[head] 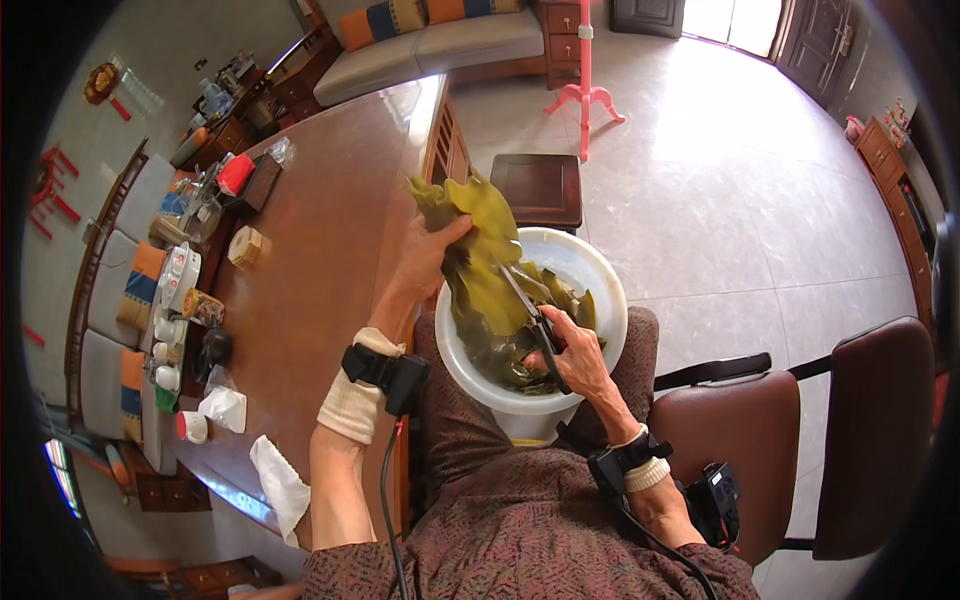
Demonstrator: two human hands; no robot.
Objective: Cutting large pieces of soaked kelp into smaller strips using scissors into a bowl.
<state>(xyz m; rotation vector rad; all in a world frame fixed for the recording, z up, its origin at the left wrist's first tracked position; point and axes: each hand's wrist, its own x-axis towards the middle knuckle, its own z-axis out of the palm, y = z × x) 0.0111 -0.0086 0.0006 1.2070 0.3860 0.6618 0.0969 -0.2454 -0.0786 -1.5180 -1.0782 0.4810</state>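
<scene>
A broad sheet of olive-green kelp (487, 255) hangs over a white plastic basin (616, 300) at my knees. Near its upper left edge, my left hand (431, 251) grips the sheet, thumb on top. My right hand (577, 349) is closed around the black handles of a pair of scissors (534, 309), whose metal blades point up and left at the kelp's right side. Whether the blades have cut into it is unclear. More dark green kelp pieces (585, 304) lie in the basin below, partly hidden by the sheet and my right hand.
On my left stands a long wooden table (322, 247) with a white cloth (279, 484), a red-and-white cup (193, 427), jars and teaware. A dark wooden stool (536, 187) stands beyond the basin. To my right is a brown chair (727, 457). Cables run from both wrist devices.
</scene>
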